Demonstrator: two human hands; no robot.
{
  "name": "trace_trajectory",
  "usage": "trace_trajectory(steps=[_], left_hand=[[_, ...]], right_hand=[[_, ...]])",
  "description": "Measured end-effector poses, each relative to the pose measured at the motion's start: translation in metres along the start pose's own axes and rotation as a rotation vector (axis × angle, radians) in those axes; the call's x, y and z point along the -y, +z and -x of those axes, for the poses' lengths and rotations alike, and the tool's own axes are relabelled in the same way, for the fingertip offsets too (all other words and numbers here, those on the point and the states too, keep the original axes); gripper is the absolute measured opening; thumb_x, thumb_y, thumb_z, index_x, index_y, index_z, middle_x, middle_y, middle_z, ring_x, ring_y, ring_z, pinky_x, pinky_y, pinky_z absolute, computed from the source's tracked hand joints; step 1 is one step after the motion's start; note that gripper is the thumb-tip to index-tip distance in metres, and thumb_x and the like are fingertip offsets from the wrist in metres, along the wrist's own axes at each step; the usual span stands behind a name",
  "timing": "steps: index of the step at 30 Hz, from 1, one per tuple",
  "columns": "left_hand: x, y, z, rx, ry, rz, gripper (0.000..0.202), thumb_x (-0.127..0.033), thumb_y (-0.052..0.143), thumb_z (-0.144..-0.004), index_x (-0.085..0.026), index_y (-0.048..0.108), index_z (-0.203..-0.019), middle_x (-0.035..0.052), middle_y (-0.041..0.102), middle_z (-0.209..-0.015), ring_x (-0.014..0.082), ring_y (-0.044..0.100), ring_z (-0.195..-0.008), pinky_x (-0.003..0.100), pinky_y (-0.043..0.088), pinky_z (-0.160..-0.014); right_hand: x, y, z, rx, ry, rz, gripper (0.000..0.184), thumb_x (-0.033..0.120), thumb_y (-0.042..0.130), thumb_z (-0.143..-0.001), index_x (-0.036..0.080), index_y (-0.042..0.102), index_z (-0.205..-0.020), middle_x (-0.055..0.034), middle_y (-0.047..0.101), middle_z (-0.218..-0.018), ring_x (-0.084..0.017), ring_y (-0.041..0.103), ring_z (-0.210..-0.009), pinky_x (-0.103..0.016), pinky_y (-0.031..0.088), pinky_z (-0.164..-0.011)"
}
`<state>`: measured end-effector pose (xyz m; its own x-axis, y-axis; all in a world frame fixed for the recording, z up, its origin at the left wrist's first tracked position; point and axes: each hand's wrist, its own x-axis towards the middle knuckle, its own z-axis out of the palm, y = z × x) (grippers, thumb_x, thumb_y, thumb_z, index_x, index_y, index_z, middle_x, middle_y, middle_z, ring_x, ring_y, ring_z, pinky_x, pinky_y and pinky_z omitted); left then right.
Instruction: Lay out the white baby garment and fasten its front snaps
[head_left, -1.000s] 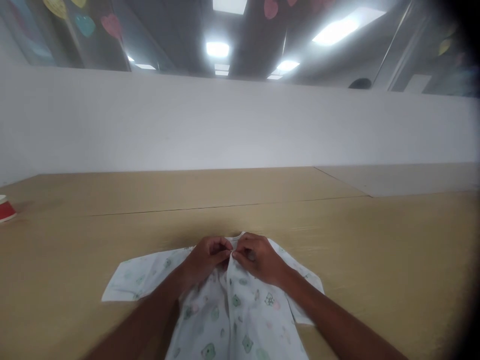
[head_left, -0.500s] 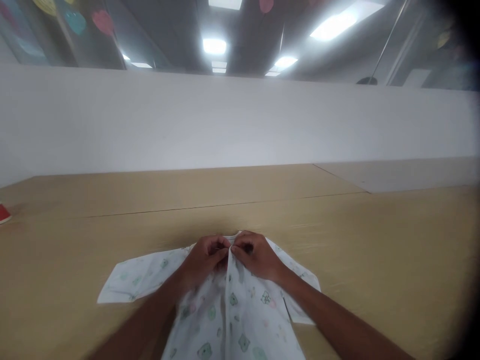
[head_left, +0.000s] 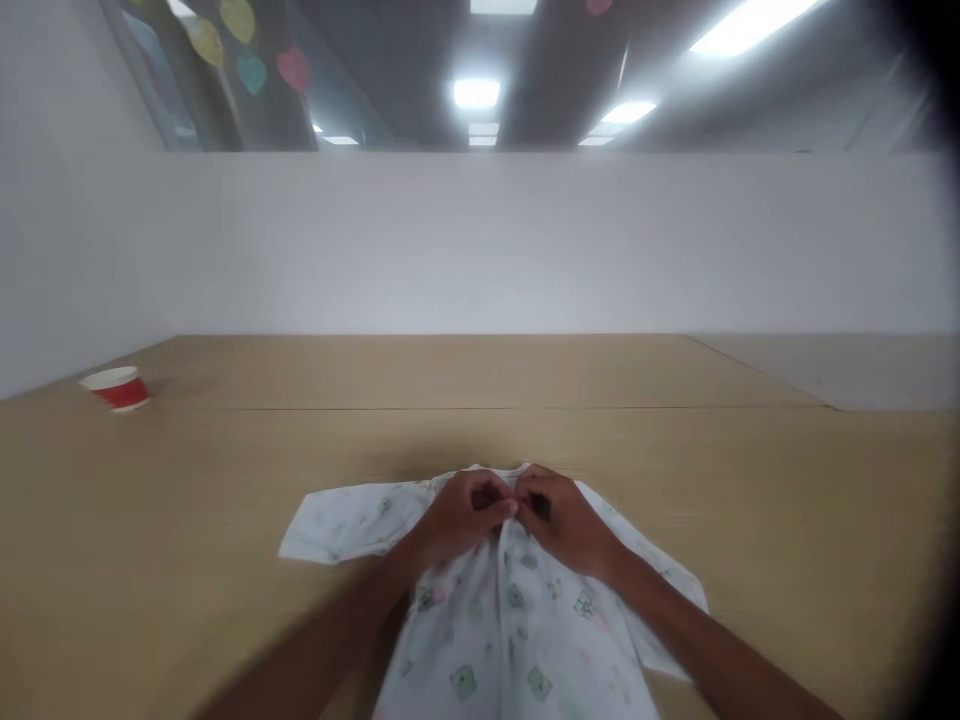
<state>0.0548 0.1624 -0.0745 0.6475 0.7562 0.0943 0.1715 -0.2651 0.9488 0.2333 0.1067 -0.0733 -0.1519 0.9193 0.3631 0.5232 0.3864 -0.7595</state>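
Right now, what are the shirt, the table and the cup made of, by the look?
Shirt: thin woven or knit cloth, probably cotton; matte white with a small green print, and it creases softly under both hands. Table: wood-look laminate, likely; pale grain, low sheen, seam lines. Cup: probably paper; red wall, white rolled rim.

The scene is evenly and fairly brightly lit from above by rectangular ceiling panels [head_left: 476, 93], which burn out to pure white with a soft haze around them. The pale partition wall [head_left: 525, 240] looks washed and slightly grey. Shadows are weak: only a faint dark smear lies on the surface [head_left: 187, 520] just beyond the garment [head_left: 487, 630]. The whole picture is soft, and the forearms at the lower edge are smeared with motion blur. The right edge falls into a dark curved vignette, and straight lines bow towards the borders. The distant red cup [head_left: 116, 388] is fuzzy.
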Motion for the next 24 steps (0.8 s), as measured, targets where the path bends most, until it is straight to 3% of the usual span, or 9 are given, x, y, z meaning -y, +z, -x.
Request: trace_trajectory(steps=[5,9,18,24], left_hand=[[0.000,0.006,0.004,-0.061,0.047,-0.003,0.013,-0.026,0.062,-0.081,-0.013,0.063,-0.079,0.0037,0.062,-0.074,0.0134,0.056,-0.069,0.023,0.043,-0.064],[-0.005,0.011,0.007,-0.094,0.090,-0.056,0.009,-0.020,0.058,-0.082,-0.013,0.064,-0.082,0.0056,0.067,-0.080,0.0162,0.062,-0.074,0.025,0.045,-0.067],[-0.006,0.019,0.015,-0.197,0.205,-0.311,0.015,-0.008,0.046,-0.085,-0.018,0.057,-0.086,-0.0009,0.062,-0.080,0.0148,0.054,-0.075,0.029,0.038,-0.072],[0.005,0.014,0.006,-0.180,0.078,-0.045,0.008,-0.013,0.048,-0.082,-0.017,0.054,-0.087,0.0002,0.060,-0.076,0.0145,0.056,-0.069,0.027,0.043,-0.066]], right_hand=[[-0.003,0.002,0.005,0.069,-0.004,0.042,0.020,0.025,0.059,-0.084,0.019,0.050,-0.068,-0.0010,0.052,-0.077,-0.014,0.050,-0.070,-0.028,0.040,-0.063],[-0.005,0.003,0.008,0.041,-0.007,0.093,0.019,0.025,0.059,-0.084,0.020,0.049,-0.068,-0.0006,0.052,-0.077,-0.014,0.050,-0.069,-0.028,0.039,-0.062],[-0.005,0.009,0.006,0.005,0.006,0.144,0.015,0.016,0.058,-0.077,0.019,0.050,-0.065,0.0004,0.053,-0.073,-0.013,0.049,-0.066,-0.028,0.038,-0.062],[0.000,0.007,0.003,0.012,0.050,0.066,0.015,0.018,0.059,-0.079,0.019,0.052,-0.066,0.0016,0.054,-0.070,-0.012,0.048,-0.065,-0.026,0.037,-0.061]])
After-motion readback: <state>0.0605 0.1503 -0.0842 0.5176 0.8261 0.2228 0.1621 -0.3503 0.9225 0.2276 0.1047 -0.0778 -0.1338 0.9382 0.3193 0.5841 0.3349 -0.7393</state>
